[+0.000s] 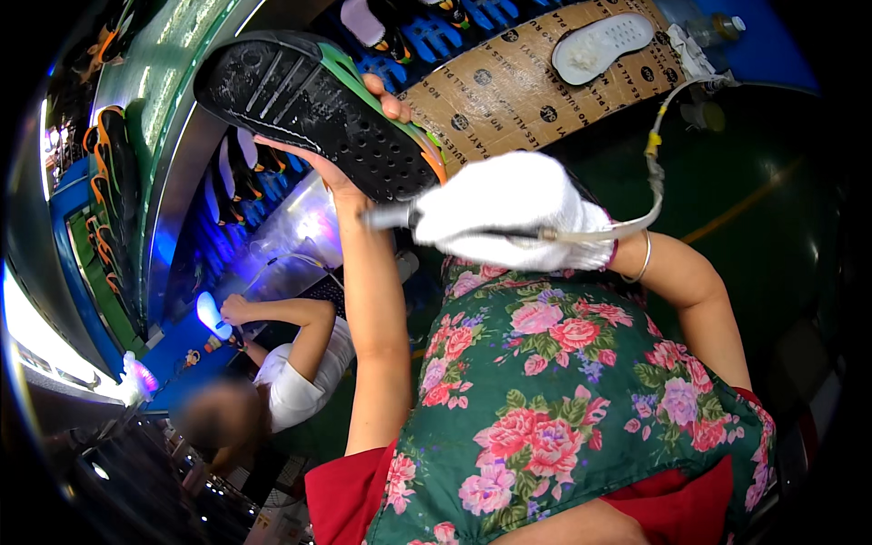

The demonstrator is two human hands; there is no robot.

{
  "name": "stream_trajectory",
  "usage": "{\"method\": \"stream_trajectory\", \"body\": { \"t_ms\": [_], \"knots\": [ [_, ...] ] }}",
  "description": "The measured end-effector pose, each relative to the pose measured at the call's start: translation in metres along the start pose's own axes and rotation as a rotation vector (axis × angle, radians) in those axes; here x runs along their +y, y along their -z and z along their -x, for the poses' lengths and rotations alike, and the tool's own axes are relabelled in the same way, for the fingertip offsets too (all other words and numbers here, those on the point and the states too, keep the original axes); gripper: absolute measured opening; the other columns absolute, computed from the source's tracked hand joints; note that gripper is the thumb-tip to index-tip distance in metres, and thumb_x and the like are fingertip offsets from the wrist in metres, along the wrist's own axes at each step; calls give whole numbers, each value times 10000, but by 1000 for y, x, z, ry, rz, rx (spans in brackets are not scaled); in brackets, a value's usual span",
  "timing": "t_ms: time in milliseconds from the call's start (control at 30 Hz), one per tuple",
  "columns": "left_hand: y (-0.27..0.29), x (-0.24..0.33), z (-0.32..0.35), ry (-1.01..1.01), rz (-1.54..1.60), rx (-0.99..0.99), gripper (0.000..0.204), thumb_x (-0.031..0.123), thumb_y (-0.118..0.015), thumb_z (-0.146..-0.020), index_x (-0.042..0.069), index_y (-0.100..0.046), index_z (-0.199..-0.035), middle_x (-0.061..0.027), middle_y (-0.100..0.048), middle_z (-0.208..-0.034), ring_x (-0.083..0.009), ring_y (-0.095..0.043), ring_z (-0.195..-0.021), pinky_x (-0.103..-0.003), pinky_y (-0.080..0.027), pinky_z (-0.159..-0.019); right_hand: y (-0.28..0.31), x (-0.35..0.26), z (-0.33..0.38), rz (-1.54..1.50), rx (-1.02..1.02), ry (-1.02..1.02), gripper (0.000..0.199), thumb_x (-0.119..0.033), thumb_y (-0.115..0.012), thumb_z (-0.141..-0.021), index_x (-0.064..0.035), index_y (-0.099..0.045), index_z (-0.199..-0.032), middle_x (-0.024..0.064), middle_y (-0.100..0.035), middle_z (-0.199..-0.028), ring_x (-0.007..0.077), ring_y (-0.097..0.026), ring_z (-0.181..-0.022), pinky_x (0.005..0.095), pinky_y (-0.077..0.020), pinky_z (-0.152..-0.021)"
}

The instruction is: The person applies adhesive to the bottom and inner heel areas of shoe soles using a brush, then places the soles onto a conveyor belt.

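My left hand (pixel 338 178), bare, holds a black shoe sole (pixel 300 109) with green and orange edging. The fingers wrap over its far edge and the palm is beneath the near one. Grooves, small round holes and pale smears mark the sole's face, which is turned up toward me. In a white knit glove, my right hand (pixel 509 204) is closed on a hose-fed hand tool (pixel 391 216) with a grey tip. Motion blurs that tip beside my left wrist, near the sole's lower end; whether it touches the sole I cannot tell. A pale hose (pixel 636 225) trails from the glove.
Printed brown cardboard (pixel 509 82) covers the bench ahead, with a white perforated sole-shaped piece (pixel 604 47) on it. Near a clear bottle (pixel 718 29) lies a white cloth (pixel 690 53). Black-and-orange soles (pixel 113 163) stand at left. A co-worker (pixel 300 372) handles a glowing sole-shaped piece (pixel 213 315).
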State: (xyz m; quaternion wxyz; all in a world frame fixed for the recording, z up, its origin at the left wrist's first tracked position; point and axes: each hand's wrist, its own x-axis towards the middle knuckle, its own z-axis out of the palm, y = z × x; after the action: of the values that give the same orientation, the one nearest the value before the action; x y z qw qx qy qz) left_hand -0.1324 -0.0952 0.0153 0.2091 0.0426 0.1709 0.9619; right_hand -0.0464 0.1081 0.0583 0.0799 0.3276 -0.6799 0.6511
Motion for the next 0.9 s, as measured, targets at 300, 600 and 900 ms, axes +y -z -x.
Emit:
{"method": "stream_trajectory", "body": {
  "t_ms": [300, 600, 900],
  "knots": [
    [18, 22, -16, 184, -217, -247, 1227, 1017, -377, -641, 39, -498, -1371, -200, -625, -1129, -293, -634, -799, -416, -517, -704, -1, -7, -2, -138, -101, -116, 189, -79, -782, -822, -101, -782, -1009, 103, -757, -985, 256, -733, -855, 360, -583, -751],
    [14, 19, -31, 437, -179, -145, 1089, 909, -391, -768, 61, -482, -1445, -192, -612, -1271, -296, -656, -1023, -419, -573, -822, -11, 7, 6, 50, -151, -53, 190, -83, -768, -828, -99, -776, -1017, 104, -757, -982, 253, -732, -859, 345, -584, -740],
    [28, -3, -34, 570, -348, -7, 960, 820, -370, -878, 74, -492, -1469, -154, -575, -1411, -238, -629, -1212, -388, -560, -962, 3, 11, 26, 338, -210, 82, 210, -113, -751, -831, -108, -755, -1041, 90, -745, -987, 261, -728, -882, 360, -590, -766]
  ]
}}
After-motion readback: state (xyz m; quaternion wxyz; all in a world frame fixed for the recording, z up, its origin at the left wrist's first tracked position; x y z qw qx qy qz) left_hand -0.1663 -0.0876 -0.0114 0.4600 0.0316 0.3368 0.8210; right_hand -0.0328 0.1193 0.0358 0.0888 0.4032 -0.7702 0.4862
